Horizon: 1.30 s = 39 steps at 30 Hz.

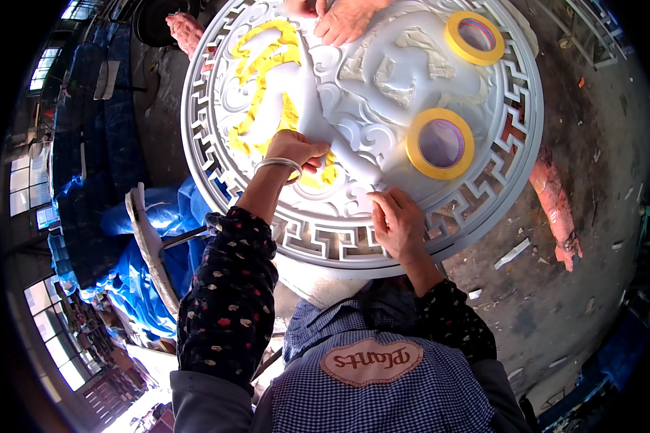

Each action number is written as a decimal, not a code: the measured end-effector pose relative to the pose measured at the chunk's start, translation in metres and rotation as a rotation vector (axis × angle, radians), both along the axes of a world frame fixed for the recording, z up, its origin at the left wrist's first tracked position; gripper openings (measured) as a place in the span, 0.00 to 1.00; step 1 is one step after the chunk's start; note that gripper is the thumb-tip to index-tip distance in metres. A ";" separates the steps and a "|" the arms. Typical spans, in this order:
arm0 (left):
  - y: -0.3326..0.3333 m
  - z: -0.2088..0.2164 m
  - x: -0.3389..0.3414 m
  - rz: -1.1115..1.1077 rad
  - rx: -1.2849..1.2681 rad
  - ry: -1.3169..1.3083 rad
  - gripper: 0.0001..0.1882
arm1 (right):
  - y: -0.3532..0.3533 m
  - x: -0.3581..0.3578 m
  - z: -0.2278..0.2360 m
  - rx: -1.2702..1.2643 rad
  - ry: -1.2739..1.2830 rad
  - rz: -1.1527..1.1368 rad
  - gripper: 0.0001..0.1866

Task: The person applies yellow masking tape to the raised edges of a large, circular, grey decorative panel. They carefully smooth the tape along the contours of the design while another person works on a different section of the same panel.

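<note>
A round, pale grey carved relief panel [419,209] with an openwork key-pattern border lies before me. Ruffled yellow masking tape [287,112] follows the outline of a raised figure [307,101] on its left half. My left hand [293,153], with a bangle at the wrist, is closed in a pinch over the tape's lower part; what lies between the fingertips is hidden. Near the panel's lower edge my right hand [399,222] is closed, thumb and fingertips together by the figure's lower end. Anything in that pinch is too small to make out.
Two yellow tape rolls [439,143] rest on the panel's right half. At its far edge is another person's hand [344,19]. Blue sheeting [141,285] and a pale, worn bar [150,245] stand at left. A reddish arm-shaped piece [554,206] shows at right above the littered floor.
</note>
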State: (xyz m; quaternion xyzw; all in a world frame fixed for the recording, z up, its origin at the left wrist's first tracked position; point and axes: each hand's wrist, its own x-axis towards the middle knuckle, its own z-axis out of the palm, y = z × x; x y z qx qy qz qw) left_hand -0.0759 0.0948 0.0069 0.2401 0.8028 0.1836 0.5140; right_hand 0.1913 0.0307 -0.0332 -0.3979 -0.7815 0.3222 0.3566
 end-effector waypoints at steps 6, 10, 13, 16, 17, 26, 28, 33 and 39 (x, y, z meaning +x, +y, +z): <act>-0.003 -0.002 0.000 0.003 0.035 -0.006 0.16 | 0.001 -0.001 0.001 -0.003 0.002 -0.014 0.13; -0.016 -0.001 -0.007 0.091 0.121 -0.071 0.18 | 0.002 -0.001 0.000 -0.006 0.008 -0.019 0.12; -0.064 -0.012 0.006 0.026 0.451 0.074 0.15 | 0.002 -0.003 0.004 -0.052 0.022 -0.004 0.12; -0.118 -0.014 0.042 -0.257 0.777 0.654 0.07 | 0.007 -0.005 0.014 -0.188 0.043 -0.014 0.11; -0.132 -0.005 0.055 -0.268 0.772 0.636 0.13 | 0.008 -0.006 0.019 -0.249 0.052 -0.023 0.11; -0.186 -0.015 0.080 -0.357 0.769 0.761 0.29 | 0.049 -0.044 0.038 0.166 -0.386 0.256 0.23; -0.185 -0.021 0.076 -0.349 0.780 0.751 0.28 | 0.054 -0.052 0.039 0.187 -0.458 0.285 0.25; -0.177 -0.029 0.072 -0.307 0.813 0.717 0.27 | 0.061 -0.061 0.040 0.230 -0.569 0.303 0.29; -0.170 -0.033 0.074 -0.281 0.782 0.707 0.25 | 0.061 -0.067 0.042 0.230 -0.665 0.338 0.30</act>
